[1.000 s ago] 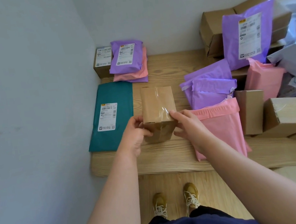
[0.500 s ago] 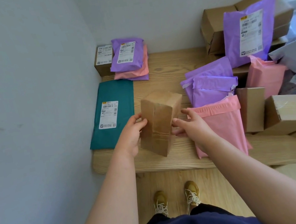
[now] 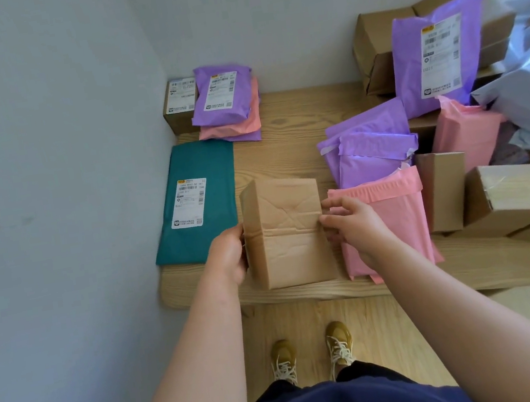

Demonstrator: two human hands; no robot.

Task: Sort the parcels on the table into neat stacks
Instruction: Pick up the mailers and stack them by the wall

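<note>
Both hands clamp one cardboard box between them. The left hand is pressed to the box's left side with its fingers going round behind, out of sight. The right hand has its fingers curled, and the fingertips pinch the right edge about halfway up. Neither hand is spread. The box is over the near part of the wooden table, with a broad, creased face turned up towards the camera. Its lower edge seems to sit on the wood, though the view does not settle whether it is resting or held just above.

Just left of the left hand lies a flat green mailer, label up. Directly under and right of the right hand is a pink mailer, with purple mailers beyond it. Well past both hands, by the wall, a labelled purple mailer tops a small stack.

Half a second ago the box was tipped on a corner, twisted between the hands. Now it is square to the table edge, and the taped face that showed a second ago is no longer the one facing up.
</note>
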